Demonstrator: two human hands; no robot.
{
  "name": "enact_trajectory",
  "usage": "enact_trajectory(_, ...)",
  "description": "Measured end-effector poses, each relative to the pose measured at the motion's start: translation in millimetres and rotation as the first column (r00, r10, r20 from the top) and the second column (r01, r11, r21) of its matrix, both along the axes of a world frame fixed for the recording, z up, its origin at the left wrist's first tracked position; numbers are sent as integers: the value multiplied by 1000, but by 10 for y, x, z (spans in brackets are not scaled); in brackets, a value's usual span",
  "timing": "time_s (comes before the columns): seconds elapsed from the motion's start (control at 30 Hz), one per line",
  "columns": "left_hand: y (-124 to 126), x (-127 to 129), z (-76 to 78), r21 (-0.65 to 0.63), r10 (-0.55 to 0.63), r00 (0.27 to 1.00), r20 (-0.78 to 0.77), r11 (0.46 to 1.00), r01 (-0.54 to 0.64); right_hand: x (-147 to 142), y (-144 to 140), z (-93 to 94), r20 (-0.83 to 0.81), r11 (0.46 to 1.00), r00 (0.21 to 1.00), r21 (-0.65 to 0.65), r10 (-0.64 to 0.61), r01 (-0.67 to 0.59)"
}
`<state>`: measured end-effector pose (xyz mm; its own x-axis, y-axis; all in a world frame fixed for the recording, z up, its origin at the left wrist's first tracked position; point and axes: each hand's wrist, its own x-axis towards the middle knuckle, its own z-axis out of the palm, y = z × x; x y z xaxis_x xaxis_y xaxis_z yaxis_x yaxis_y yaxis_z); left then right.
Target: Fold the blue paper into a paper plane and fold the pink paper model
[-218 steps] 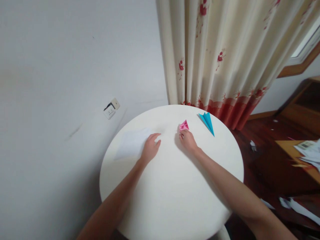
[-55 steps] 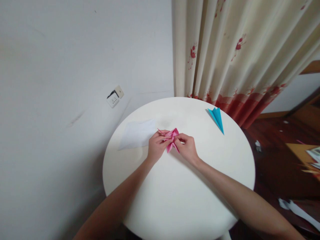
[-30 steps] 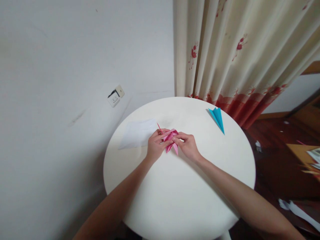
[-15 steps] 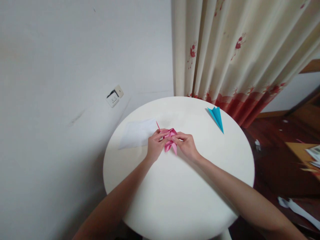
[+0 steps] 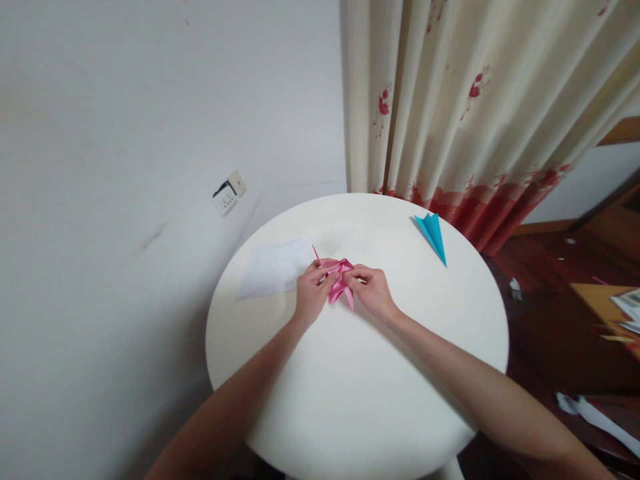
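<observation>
fingers (image 5: 327, 281) of both hands pinch the small pink folded paper figure (image 5: 340, 285) just above the round white worktop (image 5: 360, 373), near its far middle. left of the pink figure lies a flat white paper sheet (image 5: 275, 268), untouched; the left hand (image 5: 311, 297) has come off that sheet since seven seconds ago and now clamps the figure's left side, a thin pink point sticking up past its fingertips. the right hand (image 5: 373, 292) grips the figure's right side, having carried it in from further right. over the last second the flaps have drawn a little tighter, so the fold looks mid-crease. right of the figure, well apart, lies a blue folded paper dart (image 5: 433, 235) near the patterned curtain (image 5: 475, 107).
</observation>
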<state>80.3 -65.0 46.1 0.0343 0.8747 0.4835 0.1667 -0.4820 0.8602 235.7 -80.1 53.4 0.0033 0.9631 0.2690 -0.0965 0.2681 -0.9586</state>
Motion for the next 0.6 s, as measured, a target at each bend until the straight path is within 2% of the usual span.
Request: enact_trajectory(0.6,-14,12,54,42,21,1000,-22,999,-20,-11,-16,41,3,1000,1000,10,-7,7)
